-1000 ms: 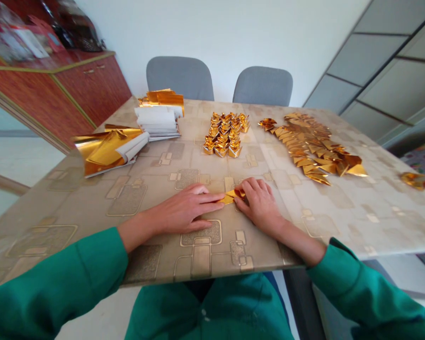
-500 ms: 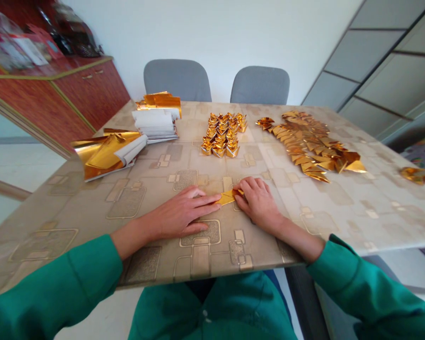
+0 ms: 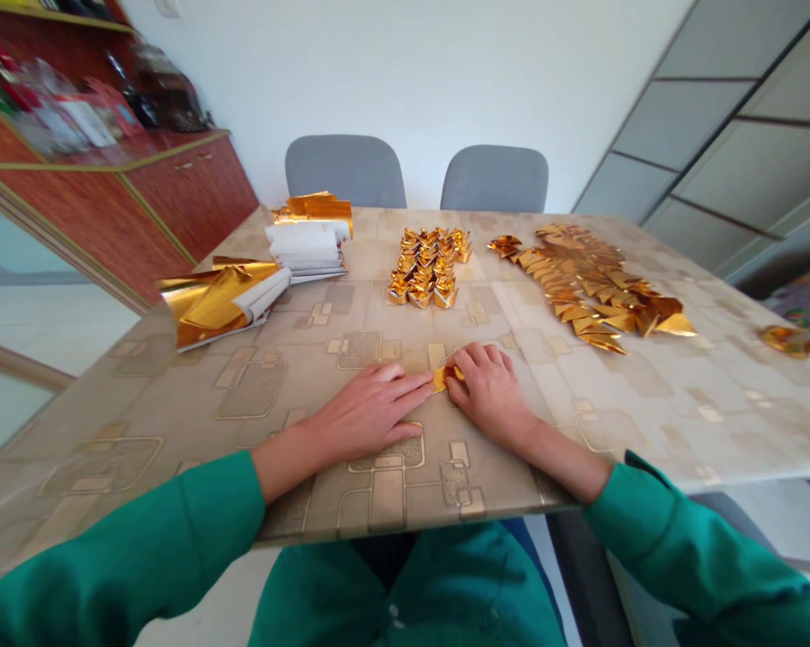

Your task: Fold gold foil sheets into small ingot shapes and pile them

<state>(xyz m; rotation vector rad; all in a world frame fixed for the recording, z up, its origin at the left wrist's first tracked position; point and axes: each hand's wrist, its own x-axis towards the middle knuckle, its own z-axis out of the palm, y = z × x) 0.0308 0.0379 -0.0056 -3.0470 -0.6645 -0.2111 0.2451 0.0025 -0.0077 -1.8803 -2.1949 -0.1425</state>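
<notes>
Since the earlier frame my left hand has slid in toward my right, and less of the folded gold foil (image 3: 447,377) now shows between them. What remains visible is a short, narrow strip lying on the tabletop, directly in front of me and roughly midway across my side of the table. Its long axis runs almost side to side, dipping a little toward my left, and its narrower end points at my left fingertips. The other end disappears beneath my right hand.

My left hand (image 3: 370,413) lies palm down and flat, its fingers stretched out and close together, with the fingertips reaching the foil's left end. I can't tell whether they're pressing it or only resting just beside it. My right hand (image 3: 489,391) is more curled, with the fingers bent down over the foil's right end, pinning it to the table.

Beyond my hands, on the patterned beige table (image 3: 721,422), sits a block of finished gold ingots (image 3: 424,268) in tight rows. To its right, a long overlapping run of folded gold triangles (image 3: 583,288) fans across the table, and a single gold piece (image 3: 788,341) lies apart near the right edge. To the left are loose gold foil sheets (image 3: 222,296), a stack of white-backed sheets (image 3: 305,252), and more gold foil (image 3: 316,208) behind that stack.
</notes>
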